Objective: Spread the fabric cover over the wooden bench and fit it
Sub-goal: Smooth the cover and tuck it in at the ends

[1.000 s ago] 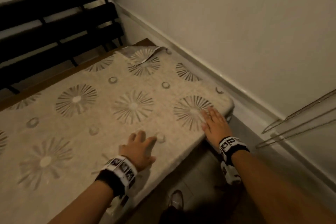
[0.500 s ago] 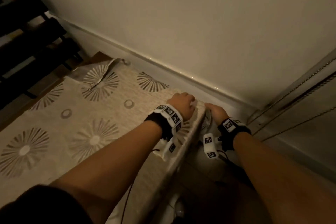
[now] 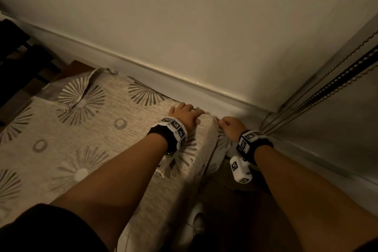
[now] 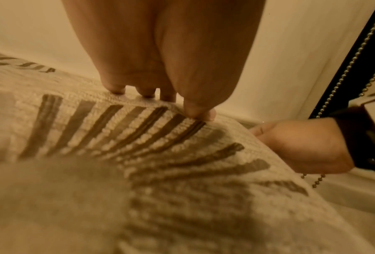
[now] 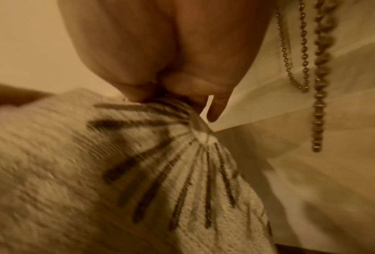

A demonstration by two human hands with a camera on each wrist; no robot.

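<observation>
The wall (image 3: 204,26) hugs the bench's far edge; bead chains (image 3: 327,80) hang just right of the corner.

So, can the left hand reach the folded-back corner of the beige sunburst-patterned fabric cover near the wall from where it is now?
Probably yes. The left hand rests on the beige sunburst-patterned fabric cover, and only flat cloth lies between it and the folded-back corner. The right hand pinches the cover's end.
</observation>
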